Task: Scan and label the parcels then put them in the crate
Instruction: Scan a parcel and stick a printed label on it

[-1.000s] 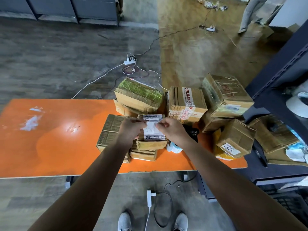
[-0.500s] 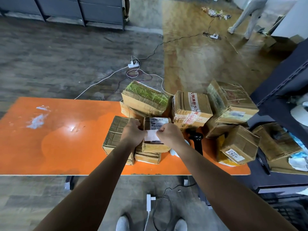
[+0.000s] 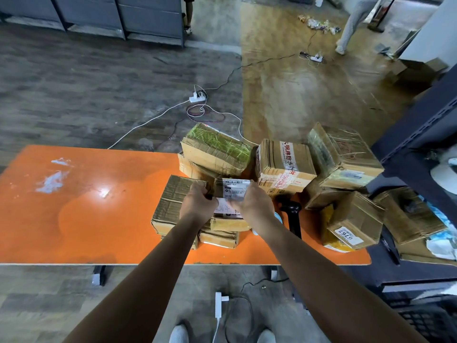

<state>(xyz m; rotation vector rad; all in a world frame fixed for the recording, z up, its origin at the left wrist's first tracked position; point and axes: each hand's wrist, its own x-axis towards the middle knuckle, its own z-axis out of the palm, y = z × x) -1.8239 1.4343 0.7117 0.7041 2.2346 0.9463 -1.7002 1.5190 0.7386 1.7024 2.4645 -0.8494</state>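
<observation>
A small cardboard parcel [image 3: 230, 222] lies on top of a low stack near the front of the orange table [image 3: 81, 211]. A white label [image 3: 226, 206] lies across its top, below an older printed label [image 3: 233, 190]. My left hand [image 3: 196, 204] holds the label's left end against the parcel. My right hand [image 3: 254, 203] holds its right end. A black handheld scanner [image 3: 291, 215] stands just right of my right hand. A dark crate [image 3: 430, 318] shows at the bottom right.
Several taped cardboard parcels [image 3: 284, 164] are piled at the table's right end, one with a green top [image 3: 217, 144]. A dark metal shelf [image 3: 420, 144] with more boxes stands to the right. Cables and a power strip [image 3: 196, 97] lie on the floor beyond. A person's legs [image 3: 353, 23] are far back.
Both hands have slid down the parcel's top with the white label, uncovering the older printed label above. The camera has tilted so the table sits lower in view.
</observation>
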